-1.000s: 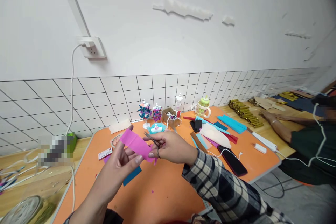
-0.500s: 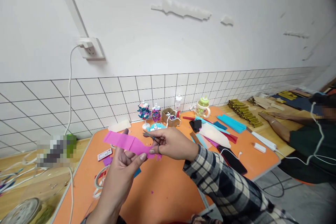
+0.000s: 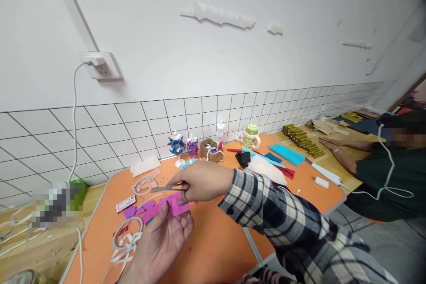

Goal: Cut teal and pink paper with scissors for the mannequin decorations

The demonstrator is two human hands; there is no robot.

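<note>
A bright pink paper strip (image 3: 173, 204), which looks like crepe paper, is held between both hands over the orange table. My left hand (image 3: 168, 236) is turned palm up below the strip, its thumb pressing the paper against the fingers. My right hand (image 3: 207, 180) comes over from the right, with small scissors (image 3: 173, 187) in its fingers, the blades pointing left above the paper. The right thumb also presses on the strip's right end. Purple paper pieces (image 3: 141, 208) lie left of the hands, next to a roll of tape (image 3: 128, 233) with tangled white ribbon.
Small dressed figures (image 3: 176, 146) stand at the back beside a cardboard box (image 3: 213, 150) and a lidded bottle (image 3: 251, 136). Blue paper strips (image 3: 286, 154) and a power strip (image 3: 326, 173) lie right. A co-worker's arms (image 3: 342, 155) rest on the wooden table beyond.
The pink strip, stretched out lengthwise before, is now gathered or folded shorter between my hands. My right hand has moved left with the scissors, and the view has shifted slightly.
</note>
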